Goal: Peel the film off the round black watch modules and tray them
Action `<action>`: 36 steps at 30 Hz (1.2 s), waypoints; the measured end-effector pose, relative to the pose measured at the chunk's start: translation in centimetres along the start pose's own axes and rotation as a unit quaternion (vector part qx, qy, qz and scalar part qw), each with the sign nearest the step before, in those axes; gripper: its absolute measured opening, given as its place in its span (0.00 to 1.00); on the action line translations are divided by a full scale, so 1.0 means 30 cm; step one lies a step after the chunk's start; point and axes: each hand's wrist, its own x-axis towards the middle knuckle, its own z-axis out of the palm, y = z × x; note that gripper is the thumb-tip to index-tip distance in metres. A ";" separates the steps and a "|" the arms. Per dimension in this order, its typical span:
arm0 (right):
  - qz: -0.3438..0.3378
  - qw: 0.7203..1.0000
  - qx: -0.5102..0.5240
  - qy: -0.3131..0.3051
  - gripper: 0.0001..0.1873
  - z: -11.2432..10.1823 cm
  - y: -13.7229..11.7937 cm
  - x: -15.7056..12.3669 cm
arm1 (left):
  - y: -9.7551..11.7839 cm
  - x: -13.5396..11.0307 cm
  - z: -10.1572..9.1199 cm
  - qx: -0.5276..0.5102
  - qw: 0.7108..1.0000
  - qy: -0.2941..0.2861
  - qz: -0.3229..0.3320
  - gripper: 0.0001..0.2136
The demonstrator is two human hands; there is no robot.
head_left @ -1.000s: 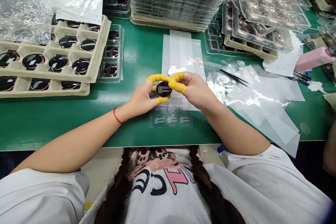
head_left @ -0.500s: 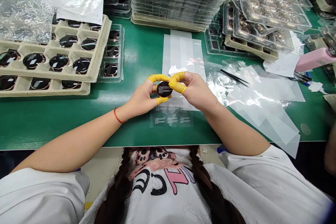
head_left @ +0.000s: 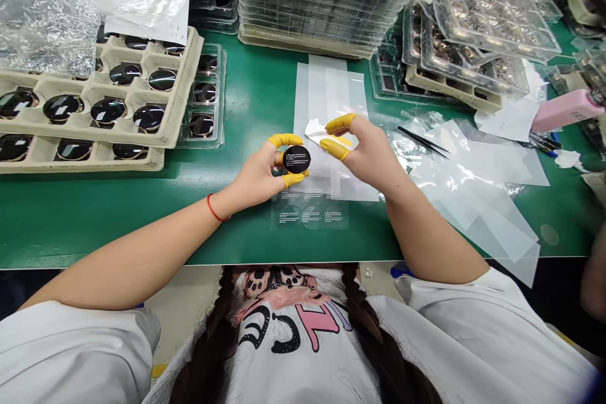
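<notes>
My left hand (head_left: 255, 177), with a red string bracelet and yellow finger cots, grips a round black disc with a gold rim (head_left: 297, 159) between thumb and fingertips. Printed white text shows on the disc's face. My right hand (head_left: 369, 151) is raised to the upper right of the disc, with thumb and forefinger apart, also in yellow cots. Beneath those fingertips lies a scrap of shiny white film (head_left: 326, 132). Under both hands are clear film strips (head_left: 326, 85) and a clear printed sticker sheet (head_left: 307, 214).
Beige trays of round black discs (head_left: 182, 76) fill the left, and a tall stack of clear trays (head_left: 307, 19) stands at the back. To the right lie tweezers (head_left: 421, 141), loose film sheets (head_left: 478, 183), and a pink bottle (head_left: 565, 110). A co-worker's arm (head_left: 594, 278) shows at the right edge.
My right hand has let go of the disc and moved up and to the right, its fingers now apart. The white film scrap has shifted. My left hand still holds the disc.
</notes>
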 end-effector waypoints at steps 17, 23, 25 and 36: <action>-0.001 0.996 -0.034 0.081 0.04 0.042 -0.009 -0.049 | 0.009 0.009 0.005 -0.003 0.998 0.011 -0.054 0.24; -0.152 0.982 -0.078 0.083 0.09 0.175 -0.039 -0.103 | -0.001 0.008 0.006 0.013 0.999 0.009 -0.043 0.24; -0.158 0.974 -0.121 0.104 0.11 0.193 -0.025 -0.092 | -0.007 0.009 0.005 0.008 0.999 0.005 -0.039 0.23; -0.065 0.992 -0.103 0.027 0.08 0.130 -0.032 -0.019 | -0.028 0.012 0.001 0.003 1.000 -0.014 -0.021 0.25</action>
